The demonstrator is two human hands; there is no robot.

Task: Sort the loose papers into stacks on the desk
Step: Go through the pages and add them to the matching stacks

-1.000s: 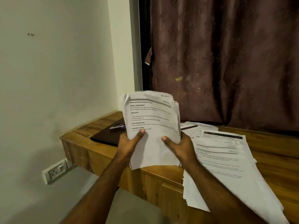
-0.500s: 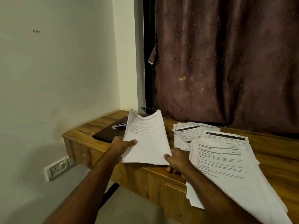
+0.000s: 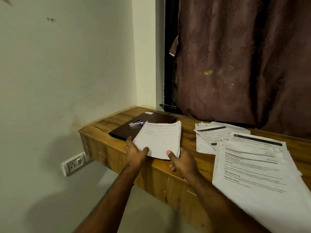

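I pinch the squared white printed-paper stack [image 3: 159, 140] at its near corners with my left grip [image 3: 135, 153] and right grip [image 3: 182, 161], setting it mid-frame on the wooden table [image 3: 188, 137]; next I would release cleanly.

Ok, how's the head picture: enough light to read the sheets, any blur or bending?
Head view: dim, warm light; headings on the right pile show but the body text is too soft to read; print on the held stack is fainter; straight edges bow toward the frame borders, a wide-angle effect; yellowish spots glow on the curtain; arm shadows fall on the floor.
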